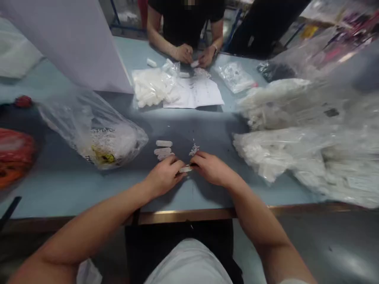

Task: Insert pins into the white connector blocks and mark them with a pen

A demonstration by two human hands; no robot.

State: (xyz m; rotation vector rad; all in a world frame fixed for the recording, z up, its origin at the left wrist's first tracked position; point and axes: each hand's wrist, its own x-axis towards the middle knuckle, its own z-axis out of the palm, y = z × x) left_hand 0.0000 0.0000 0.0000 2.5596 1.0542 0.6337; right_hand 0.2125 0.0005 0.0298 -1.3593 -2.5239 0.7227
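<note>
White piece (185, 169) in hands (166, 175), table edge (186, 215) near

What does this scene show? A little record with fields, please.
Left hand: holds a small white piece
Right hand: at the piece's right end
Beyond left hand: three similar pieces, one partly covered
Beyond right hand: pile of tiny pale bits
Left: filled clear plastic bag
Right: bulky plastic bags
Across: co-worker's hands, at another white piece

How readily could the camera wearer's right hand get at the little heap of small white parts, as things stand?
Probably yes: the heap of small white parts lies close beside the right hand, with nothing visible in between, though that hand seems busy at the white oblong piece.
</note>
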